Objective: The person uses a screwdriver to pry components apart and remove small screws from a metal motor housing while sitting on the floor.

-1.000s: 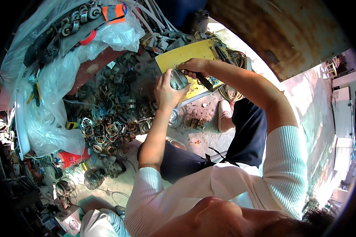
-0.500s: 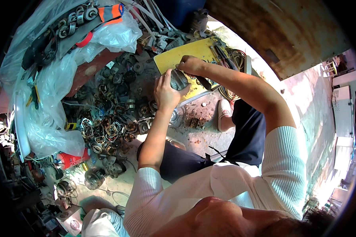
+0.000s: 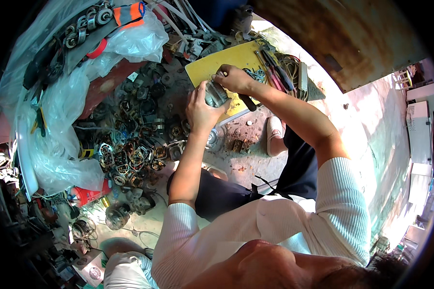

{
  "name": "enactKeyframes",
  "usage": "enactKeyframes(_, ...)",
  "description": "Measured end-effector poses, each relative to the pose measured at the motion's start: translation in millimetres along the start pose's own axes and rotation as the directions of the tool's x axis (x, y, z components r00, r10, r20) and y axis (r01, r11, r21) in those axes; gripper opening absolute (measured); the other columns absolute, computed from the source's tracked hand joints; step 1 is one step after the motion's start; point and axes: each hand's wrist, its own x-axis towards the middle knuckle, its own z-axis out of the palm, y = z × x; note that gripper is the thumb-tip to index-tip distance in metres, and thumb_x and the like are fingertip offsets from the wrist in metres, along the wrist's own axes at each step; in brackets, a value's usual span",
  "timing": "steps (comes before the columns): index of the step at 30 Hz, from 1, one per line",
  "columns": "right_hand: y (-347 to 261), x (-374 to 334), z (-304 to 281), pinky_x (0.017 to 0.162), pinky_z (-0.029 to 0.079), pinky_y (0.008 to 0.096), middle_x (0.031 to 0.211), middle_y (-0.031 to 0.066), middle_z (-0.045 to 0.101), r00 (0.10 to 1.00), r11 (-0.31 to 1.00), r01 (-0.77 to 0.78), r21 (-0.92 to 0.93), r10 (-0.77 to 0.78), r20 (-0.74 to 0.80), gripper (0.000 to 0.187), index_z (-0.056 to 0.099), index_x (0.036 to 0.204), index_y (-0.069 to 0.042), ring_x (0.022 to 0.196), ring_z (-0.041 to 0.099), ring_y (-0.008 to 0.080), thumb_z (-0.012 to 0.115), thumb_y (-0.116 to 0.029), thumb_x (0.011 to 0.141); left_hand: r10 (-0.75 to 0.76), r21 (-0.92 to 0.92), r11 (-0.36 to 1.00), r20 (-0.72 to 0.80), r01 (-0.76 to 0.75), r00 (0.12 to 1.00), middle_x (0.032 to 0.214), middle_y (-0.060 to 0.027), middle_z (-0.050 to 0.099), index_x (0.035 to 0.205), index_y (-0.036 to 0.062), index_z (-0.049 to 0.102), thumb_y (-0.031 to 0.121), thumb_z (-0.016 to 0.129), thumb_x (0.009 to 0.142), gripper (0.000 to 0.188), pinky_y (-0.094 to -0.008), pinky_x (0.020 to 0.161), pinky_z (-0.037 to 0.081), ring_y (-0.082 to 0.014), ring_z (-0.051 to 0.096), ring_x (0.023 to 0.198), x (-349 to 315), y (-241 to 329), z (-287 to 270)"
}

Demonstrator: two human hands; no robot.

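A grey, rounded metal part [image 3: 217,94], looking like a motor housing, rests over the yellow board [image 3: 203,70]. My left hand [image 3: 200,107] is wrapped round its left and near side, the thumb along the near edge. At the far end of that part is my right hand [image 3: 233,78], its fingers curled in a pinch; what they hold is hidden. A dark tool handle [image 3: 247,102] juts out below the right wrist, and I cannot tell if this hand grips it. Pliers and other hand tools [image 3: 277,70] lie on the board's right side, beside small metal rings [image 3: 255,74].
Left of the board, the ground is heaped with motor cores and coils [image 3: 130,156]. Clear plastic sheeting [image 3: 65,144] hangs at the left. A rusty panel [image 3: 342,38] stands at the far right. Another person's leg [image 3: 125,269] shows at the lower left.
My right forearm has swung slightly left and nearer, uncovering more of the tools on the board. Both hands stay at the metal part. The whole view has shifted a little.
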Motion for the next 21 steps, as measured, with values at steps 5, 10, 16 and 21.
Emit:
enactKeyframes(5, -12, -10, -13, 0.07, 0.05, 0.0326, 0.081, 0.0086, 0.065, 0.969, 0.95, -0.175, 0.26, 0.119, 0.217, 0.044, 0.063, 0.115, 0.0, 0.075, 0.063, 0.0179, 0.06, -0.038, 0.094, 0.016, -0.042, 0.999, -0.011, -0.016, 1.0, 0.105, -0.0165, 0.064, 0.124, 0.0084, 0.057, 0.036, 0.088, 0.061, 0.075, -0.0435, 0.078, 0.053, -0.0367, 0.065, 0.093, -3, -5, -1)
enactKeyframes(10, 1, -14, 3, 0.075, 0.052, 0.0369, 0.091, 0.018, 0.069, 0.995, 0.996, 0.091, 0.021, -0.09, -0.038, 0.042, 0.063, 0.115, -0.002, 0.084, 0.068, 0.0283, 0.061, -0.038, 0.093, -0.003, -0.065, 0.998, -0.001, 0.003, 1.0, 0.106, -0.0165, 0.064, 0.124, 0.0086, 0.057, 0.036, 0.088, 0.061, 0.076, -0.0437, 0.079, 0.053, -0.0366, 0.065, 0.094, -1, -4, 1)
enactKeyframes(16, 6, -14, 9, 0.08, 0.052, 0.0427, 0.093, 0.0229, 0.069, 0.993, 0.981, 0.11, 0.162, -0.101, -0.064, 0.04, 0.063, 0.114, -0.002, 0.089, 0.067, 0.0385, 0.059, -0.037, 0.094, -0.032, -0.101, 0.994, 0.0, 0.032, 0.999, 0.108, -0.0168, 0.065, 0.126, 0.0089, 0.056, 0.035, 0.088, 0.06, 0.078, -0.0437, 0.08, 0.053, -0.0364, 0.065, 0.096, -3, -6, -2)
enactKeyframes(21, -3, -28, 3, 0.074, 0.049, 0.038, 0.085, 0.0153, 0.064, 0.966, 0.962, 0.253, 0.107, -0.244, -0.087, 0.032, 0.058, 0.108, -0.002, 0.08, 0.062, 0.0261, 0.056, -0.032, 0.099, -0.129, -0.182, 0.972, 0.108, 0.147, 0.986, 0.116, -0.0187, 0.065, 0.129, 0.0051, 0.055, 0.034, 0.087, 0.061, 0.081, -0.0403, 0.084, 0.053, -0.032, 0.066, 0.101, -6, -2, -13)
